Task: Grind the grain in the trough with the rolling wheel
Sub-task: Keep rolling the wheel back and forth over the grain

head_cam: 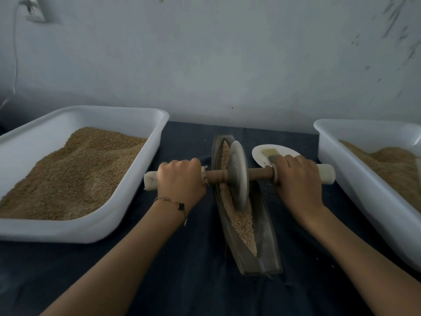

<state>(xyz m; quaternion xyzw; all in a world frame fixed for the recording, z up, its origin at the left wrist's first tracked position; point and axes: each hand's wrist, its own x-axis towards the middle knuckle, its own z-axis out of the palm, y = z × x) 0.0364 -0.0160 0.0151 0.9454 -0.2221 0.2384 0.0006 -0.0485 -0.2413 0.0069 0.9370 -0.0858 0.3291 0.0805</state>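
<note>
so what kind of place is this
Probably a small home or workshop bench for hand-grinding grain: a trough with a wheel, white tubs of grain, a dark cloth against a plain wall.

Upright grey wheel [238, 175] amid tan grain [242, 221] in trough [265, 226]

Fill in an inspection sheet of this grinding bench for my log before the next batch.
Surface: dark cloth, a few spilled bits.
Job's things: wheel upright in trough, grain along the groove.
Clutter: left tub and right tub of grain; plate with brush.
Hands: left hand and right hand grip the axle.
Cables: cord on the wall.
Surroundings: pale scuffed wall.
</note>
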